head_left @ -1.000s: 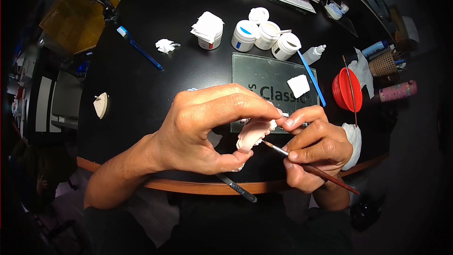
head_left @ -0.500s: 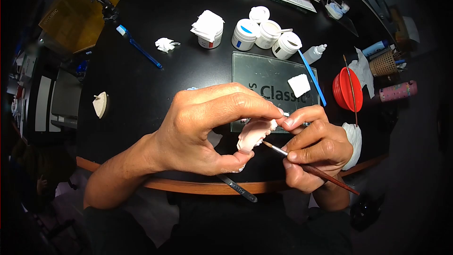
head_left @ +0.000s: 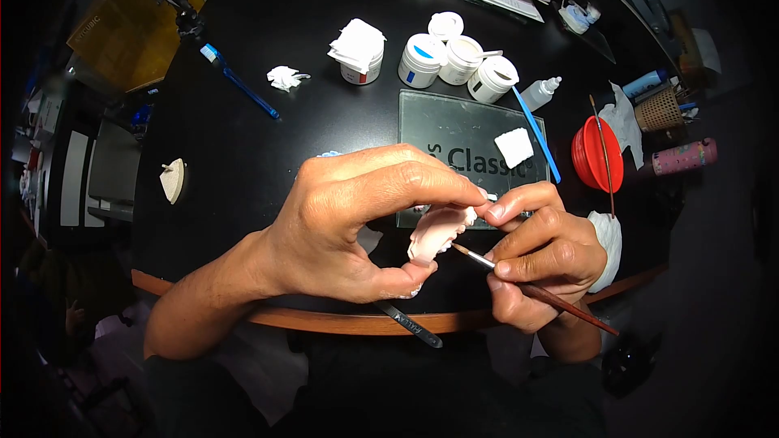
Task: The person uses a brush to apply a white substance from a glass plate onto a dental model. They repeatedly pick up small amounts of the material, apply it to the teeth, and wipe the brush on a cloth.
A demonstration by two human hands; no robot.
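Observation:
Between the thumb and fingers of my left hand (head_left: 349, 215) is a pale pink dental model (head_left: 436, 235) with a row of white teeth along its right side. My right hand (head_left: 548, 255) grips a fine paintbrush (head_left: 552, 298) with a dark red-brown handle and metal ferrule. The brush tip is right at the teeth on the model's lower right edge. My right fingertips come close to the left index fingertip at the model's upper end. White residue marks my left thumb. Behind the hands lies a glass slab (head_left: 454, 122) lettered "Classic".
White jars (head_left: 422, 61) stand at the back, with a dropper bottle (head_left: 541, 93) beside them. A red bowl (head_left: 598, 154) with a brush across it is on the right. A blue toothbrush (head_left: 239, 81) and a stone-like piece (head_left: 172, 181) lie left. A dark tool (head_left: 410, 324) overhangs the wooden edge.
Almost nothing differs. The brush tip stays at the model's teeth, and both hands keep their grips in nearly the same place.

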